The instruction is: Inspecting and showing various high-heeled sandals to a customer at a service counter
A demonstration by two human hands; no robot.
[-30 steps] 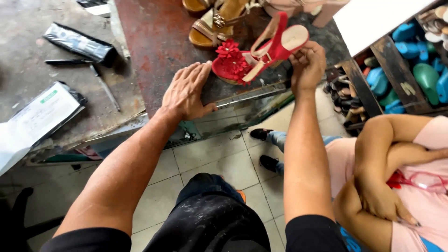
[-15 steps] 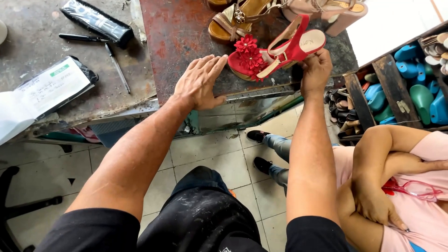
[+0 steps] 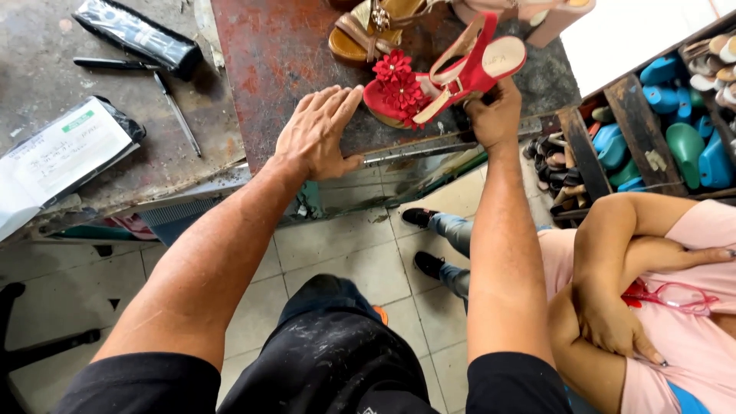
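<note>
Right hand (image 3: 494, 115) grips the red sandal (image 3: 437, 80), probably by its heel; left hand (image 3: 318, 134) lies open, flat on the workbench (image 3: 268, 61).

The sandal (image 3: 441, 80) sat on the bench (image 3: 284, 69), right hand (image 3: 494, 115) under its heel, left hand (image 3: 318, 134) flat just left of it. Another sandal (image 3: 376, 31) lay behind. Pens (image 3: 172, 107) and a pouch (image 3: 138, 34) were further left, and shoe lasts (image 3: 675, 115) were in crates on the right.
</note>
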